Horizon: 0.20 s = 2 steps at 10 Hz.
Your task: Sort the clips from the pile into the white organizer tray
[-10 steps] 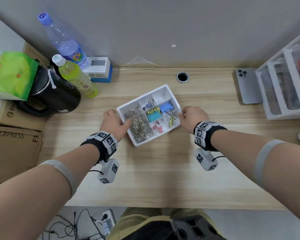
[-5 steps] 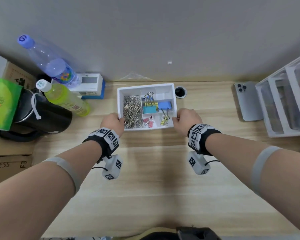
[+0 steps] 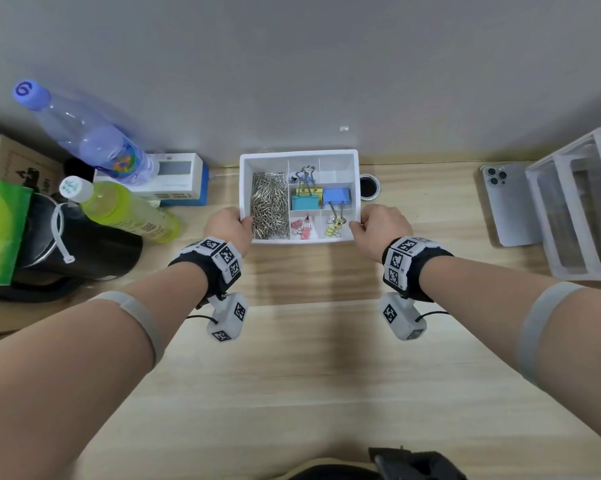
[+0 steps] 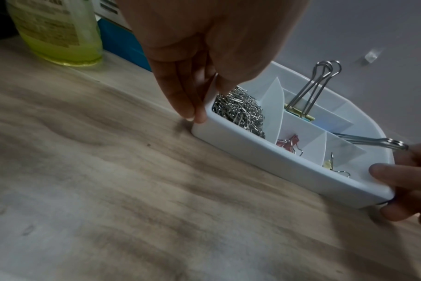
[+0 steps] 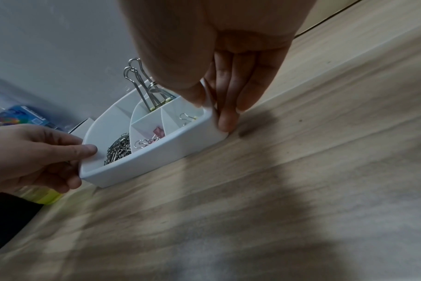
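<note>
The white organizer tray (image 3: 299, 155) stands on the wooden desk against the grey wall. Silver paper clips (image 3: 269, 209) fill its long left compartment. Teal, yellow and blue binder clips (image 3: 336, 196) sit in the middle cells, small pink clips (image 3: 301, 226) and small yellow clips (image 3: 333, 230) in the near ones. My left hand (image 3: 228, 225) pinches the tray's near left corner (image 4: 206, 112), thumb inside the rim and fingers outside. My right hand (image 3: 375, 226) pinches the near right corner (image 5: 213, 117) the same way.
Left of the tray stand a yellow-green drink bottle (image 3: 119, 209), a purple-capped water bottle (image 3: 84, 133), a white and blue box (image 3: 177, 178) and a black kettle (image 3: 67, 244). A cable hole (image 3: 368, 188), a phone (image 3: 510, 202) and a clear drawer unit (image 3: 583, 202) lie to the right.
Both hands have pushed the tray away from me toward the wall and turned it from a slant to square with the desk edge. The hands keep their hold on its near corners.
</note>
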### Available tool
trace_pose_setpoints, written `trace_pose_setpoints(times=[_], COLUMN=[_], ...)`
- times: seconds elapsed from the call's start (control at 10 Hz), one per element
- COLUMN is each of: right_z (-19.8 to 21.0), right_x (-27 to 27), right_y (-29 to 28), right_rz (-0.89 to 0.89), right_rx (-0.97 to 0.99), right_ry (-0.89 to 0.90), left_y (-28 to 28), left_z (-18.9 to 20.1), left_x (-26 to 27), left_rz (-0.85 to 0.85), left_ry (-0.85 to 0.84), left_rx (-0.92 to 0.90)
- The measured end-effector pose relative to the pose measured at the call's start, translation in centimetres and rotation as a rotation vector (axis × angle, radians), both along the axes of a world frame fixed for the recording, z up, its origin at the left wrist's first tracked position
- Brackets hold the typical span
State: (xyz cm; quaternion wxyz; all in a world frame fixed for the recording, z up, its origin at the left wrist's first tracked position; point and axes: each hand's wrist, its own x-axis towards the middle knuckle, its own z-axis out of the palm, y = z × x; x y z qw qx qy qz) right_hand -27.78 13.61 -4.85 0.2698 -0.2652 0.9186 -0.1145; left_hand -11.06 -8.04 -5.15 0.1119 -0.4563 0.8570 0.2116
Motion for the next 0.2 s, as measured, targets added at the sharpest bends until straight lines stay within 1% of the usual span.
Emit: trace_pose_setpoints(times=[0.1, 0.2], right_z=[0.5, 1.2], right_x=[0.3, 0.2], right_y=[0.2, 0.5], right_rz=[0.006, -0.012], right_rx=[0.011, -0.027], right_ry=[-0.038, -0.083], left_y=[0.4, 1.8], left_z=[1.2, 1.7], left_x=[0.0, 0.3], left_rz=[0.017, 0.144], left_ry=[-0.022, -0.056], left_rx=[0.058, 0.141])
